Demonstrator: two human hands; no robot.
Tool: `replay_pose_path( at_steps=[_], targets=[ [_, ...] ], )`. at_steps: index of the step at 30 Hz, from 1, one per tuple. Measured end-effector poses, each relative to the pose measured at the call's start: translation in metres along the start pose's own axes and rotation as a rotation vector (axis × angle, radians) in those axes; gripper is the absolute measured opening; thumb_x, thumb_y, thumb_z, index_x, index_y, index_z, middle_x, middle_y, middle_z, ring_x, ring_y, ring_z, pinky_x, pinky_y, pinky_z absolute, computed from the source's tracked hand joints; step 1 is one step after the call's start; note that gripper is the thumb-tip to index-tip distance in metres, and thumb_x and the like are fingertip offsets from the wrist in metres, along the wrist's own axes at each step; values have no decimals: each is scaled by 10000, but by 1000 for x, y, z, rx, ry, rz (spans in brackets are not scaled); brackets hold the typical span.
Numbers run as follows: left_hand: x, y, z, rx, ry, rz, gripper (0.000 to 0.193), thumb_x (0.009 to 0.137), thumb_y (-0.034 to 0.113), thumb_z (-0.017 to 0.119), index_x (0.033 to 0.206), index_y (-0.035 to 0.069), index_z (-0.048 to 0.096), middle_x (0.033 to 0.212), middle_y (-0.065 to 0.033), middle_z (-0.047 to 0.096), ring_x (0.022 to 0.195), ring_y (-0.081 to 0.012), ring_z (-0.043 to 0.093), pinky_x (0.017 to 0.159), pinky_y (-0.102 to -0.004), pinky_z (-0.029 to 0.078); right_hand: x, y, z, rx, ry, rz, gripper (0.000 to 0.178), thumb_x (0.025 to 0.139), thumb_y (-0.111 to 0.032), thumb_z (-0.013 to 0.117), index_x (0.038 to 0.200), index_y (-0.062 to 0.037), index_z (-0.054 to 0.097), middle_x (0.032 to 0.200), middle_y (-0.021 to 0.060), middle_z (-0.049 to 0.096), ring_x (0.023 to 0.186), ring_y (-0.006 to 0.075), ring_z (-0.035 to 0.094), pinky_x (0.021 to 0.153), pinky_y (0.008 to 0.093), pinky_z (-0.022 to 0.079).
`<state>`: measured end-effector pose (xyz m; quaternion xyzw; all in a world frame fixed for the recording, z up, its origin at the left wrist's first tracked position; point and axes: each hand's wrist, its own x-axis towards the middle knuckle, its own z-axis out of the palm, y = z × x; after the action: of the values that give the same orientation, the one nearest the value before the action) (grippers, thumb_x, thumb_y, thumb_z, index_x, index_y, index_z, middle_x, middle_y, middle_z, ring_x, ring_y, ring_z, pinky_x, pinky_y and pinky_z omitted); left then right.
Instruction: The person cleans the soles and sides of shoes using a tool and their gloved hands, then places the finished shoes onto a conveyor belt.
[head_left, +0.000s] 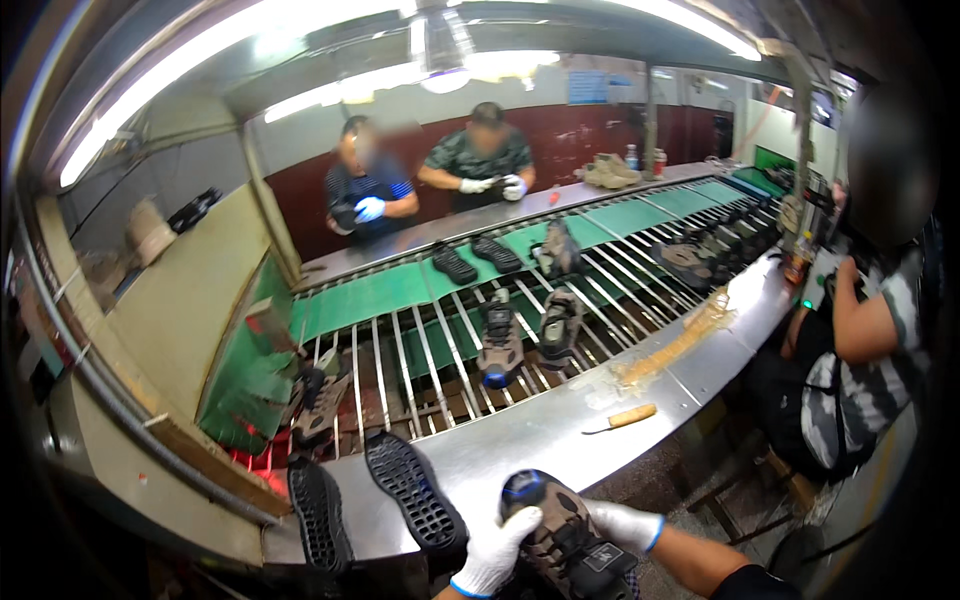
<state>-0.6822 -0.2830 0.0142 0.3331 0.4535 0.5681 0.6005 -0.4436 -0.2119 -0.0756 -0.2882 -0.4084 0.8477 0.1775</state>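
Both my white-gloved hands hold a brown and black shoe upper (565, 535) with a blue toe, low in the view at the bench edge. My left hand (497, 553) grips it near the toe, with the thumb lying on its side. My right hand (622, 524) is closed on the other side, its fingers partly hidden behind the shoe. To the left, two black shoe soles lie on the metal bench: a narrow-looking one (318, 512) and a wider one (415, 492) with a grid of hollows, nearest my left hand.
A tool with a wooden handle (630, 414) lies on the bench (540, 440) by a yellowish glue smear (675, 350). Beyond, a roller conveyor (400, 370) carries shoes (500, 340) and soles (455, 264). Two people (480, 155) stand across it; another (850, 350) sits at right.
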Motion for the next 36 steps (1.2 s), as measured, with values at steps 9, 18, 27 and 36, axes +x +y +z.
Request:
replay_pose_path(
  at_steps=[9,18,27,36],
  targets=[
    [128,80,-181,1851,520,877,660,772,311,887,1333,39,670,1290,-184,694,1244,-368,642,1086,-429,522,-34,83,29,745,-123,84,945,946,-782,552,1427,30,586,1309,269,686,1161,431,687,1052,565,561],
    [91,86,-190,907,-118,202,209,998,131,765,1192,59,794,1158,-45,800,1074,-137,723,1018,-304,552,8,88,-13,1047,-597,167,1089,914,-690,627,1636,65,321,1549,344,497,1389,538,524,1208,615,422],
    [68,40,-86,468,-487,64,180,968,98,785,1121,5,763,1123,-65,751,1049,-162,690,959,-330,564,-37,51,47,1087,-563,136,1120,859,-590,798,1598,115,338,1539,381,483,1403,530,528,1176,595,477],
    [94,-9,-72,179,-617,-87,396,895,427,723,867,32,728,1028,-111,738,1126,-279,660,1039,-406,483,-45,111,38,890,-273,193,953,921,-545,772,1576,56,430,1483,330,567,1301,476,634,1127,586,534]
  ],
)
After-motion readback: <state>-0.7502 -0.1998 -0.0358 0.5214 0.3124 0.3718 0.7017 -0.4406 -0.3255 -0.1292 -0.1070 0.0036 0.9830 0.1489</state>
